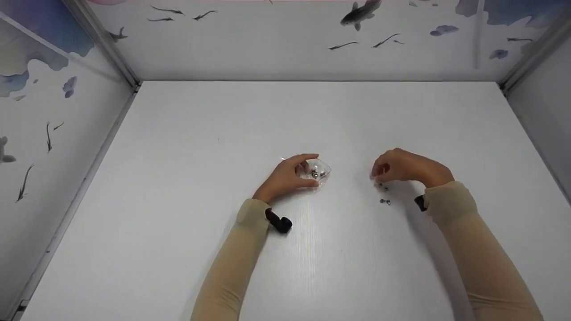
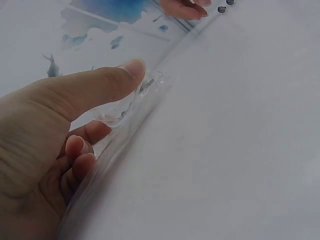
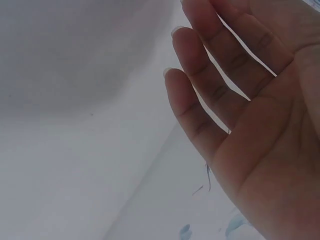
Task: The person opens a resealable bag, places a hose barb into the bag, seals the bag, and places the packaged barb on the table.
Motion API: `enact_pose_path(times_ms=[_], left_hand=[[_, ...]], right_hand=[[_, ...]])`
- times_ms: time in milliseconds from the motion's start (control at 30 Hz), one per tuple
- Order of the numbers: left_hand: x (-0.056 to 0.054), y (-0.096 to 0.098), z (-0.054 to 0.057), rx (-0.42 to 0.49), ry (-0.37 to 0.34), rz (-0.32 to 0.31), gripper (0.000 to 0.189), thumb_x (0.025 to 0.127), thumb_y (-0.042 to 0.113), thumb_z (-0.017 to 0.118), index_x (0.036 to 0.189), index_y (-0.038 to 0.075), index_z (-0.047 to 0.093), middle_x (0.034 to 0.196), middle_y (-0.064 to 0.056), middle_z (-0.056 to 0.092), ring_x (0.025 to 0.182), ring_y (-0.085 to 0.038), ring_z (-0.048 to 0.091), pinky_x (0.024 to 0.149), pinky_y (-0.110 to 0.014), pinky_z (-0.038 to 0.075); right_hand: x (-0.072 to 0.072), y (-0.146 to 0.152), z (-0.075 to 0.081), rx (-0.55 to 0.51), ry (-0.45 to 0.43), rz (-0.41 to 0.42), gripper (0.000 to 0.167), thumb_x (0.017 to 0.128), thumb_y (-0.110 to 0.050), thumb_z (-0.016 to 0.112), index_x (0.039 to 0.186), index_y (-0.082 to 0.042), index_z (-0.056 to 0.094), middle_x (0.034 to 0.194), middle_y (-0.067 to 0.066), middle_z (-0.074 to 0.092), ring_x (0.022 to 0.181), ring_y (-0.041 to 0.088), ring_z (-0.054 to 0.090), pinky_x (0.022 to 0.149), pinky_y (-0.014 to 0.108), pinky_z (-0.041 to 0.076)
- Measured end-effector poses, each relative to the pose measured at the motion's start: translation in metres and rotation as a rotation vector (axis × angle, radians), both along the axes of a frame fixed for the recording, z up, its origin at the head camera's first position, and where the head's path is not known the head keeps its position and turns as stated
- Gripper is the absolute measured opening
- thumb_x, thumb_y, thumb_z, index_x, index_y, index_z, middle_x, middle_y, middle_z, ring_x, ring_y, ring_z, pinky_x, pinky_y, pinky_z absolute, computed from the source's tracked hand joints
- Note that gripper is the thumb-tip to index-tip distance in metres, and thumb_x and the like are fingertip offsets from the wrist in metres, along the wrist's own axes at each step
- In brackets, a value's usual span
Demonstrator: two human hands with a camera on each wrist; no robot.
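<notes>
- Diffuse light is filling the head view, gleaming on the table (image 1: 312,254).
- Soft shadow is trailing beside the right sleeve (image 1: 477,249).
- The clear bag (image 2: 154,84) is blurring in the hazy left wrist view.
- Grey shade is dimming the right wrist view's upper left.

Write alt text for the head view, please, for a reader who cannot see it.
A person's left hand holds a clear plastic bag with small metal parts inside, over a white table. The right hand, fingers down, is beside loose metal parts; whether it grips one is unclear. Fish decorate the back wall.
</notes>
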State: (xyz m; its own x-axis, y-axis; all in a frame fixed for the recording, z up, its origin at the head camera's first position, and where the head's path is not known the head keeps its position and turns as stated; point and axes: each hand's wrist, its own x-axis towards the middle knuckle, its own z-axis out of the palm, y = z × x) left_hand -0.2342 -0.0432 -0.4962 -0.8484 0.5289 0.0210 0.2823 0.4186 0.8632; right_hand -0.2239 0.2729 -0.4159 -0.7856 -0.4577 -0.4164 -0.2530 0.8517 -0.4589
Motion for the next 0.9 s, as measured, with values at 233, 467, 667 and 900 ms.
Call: enact_pose_path(times_ms=[233,467,667,900], left_hand=[[-0.0013,-0.0008,-0.0030,0.027,-0.011,-0.006,0.071,0.075,0.029,0.083,0.139,0.023,0.052,0.098,0.001,0.060,0.084,-0.012,0.049,0.079,-0.026,0.041],[-0.0011,-0.0008,-0.0037,0.041,-0.011,-0.007,0.073,0.074,0.032,0.084,0.139,0.022,0.052,0.099,-0.002,0.061,0.086,-0.014,0.050,0.081,-0.029,0.041],[-0.0004,-0.0006,-0.0020,0.018,-0.002,-0.001,0.072,0.075,0.033,0.083,0.139,0.023,0.052,0.099,0.000,0.060,0.087,-0.014,0.051,0.082,-0.029,0.042],[0.0009,-0.0002,-0.0004,0.015,-0.001,0.004,0.071,0.076,0.031,0.082,0.139,0.022,0.052,0.099,0.000,0.060,0.087,-0.013,0.051,0.082,-0.029,0.042]], right_hand=[[0.0008,0.0059,-0.0033,0.013,-0.027,0.012,0.013,0.085,-0.011,0.070,0.098,-0.014,0.074,0.094,0.001,0.068,0.086,0.016,0.058,0.076,0.032,0.047],[0.0022,0.0060,-0.0071,0.013,-0.015,0.022,0.012,0.085,-0.010,0.070,0.097,-0.013,0.073,0.094,0.000,0.068,0.085,0.014,0.058,0.076,0.031,0.047],[0.0037,0.0054,-0.0087,0.004,-0.009,0.015,0.012,0.086,-0.010,0.070,0.097,-0.013,0.073,0.095,0.001,0.067,0.086,0.016,0.057,0.077,0.032,0.048],[0.0053,0.0035,-0.0097,0.010,-0.018,-0.013,0.012,0.085,-0.009,0.070,0.096,-0.014,0.072,0.094,0.000,0.066,0.087,0.017,0.057,0.077,0.031,0.048]])
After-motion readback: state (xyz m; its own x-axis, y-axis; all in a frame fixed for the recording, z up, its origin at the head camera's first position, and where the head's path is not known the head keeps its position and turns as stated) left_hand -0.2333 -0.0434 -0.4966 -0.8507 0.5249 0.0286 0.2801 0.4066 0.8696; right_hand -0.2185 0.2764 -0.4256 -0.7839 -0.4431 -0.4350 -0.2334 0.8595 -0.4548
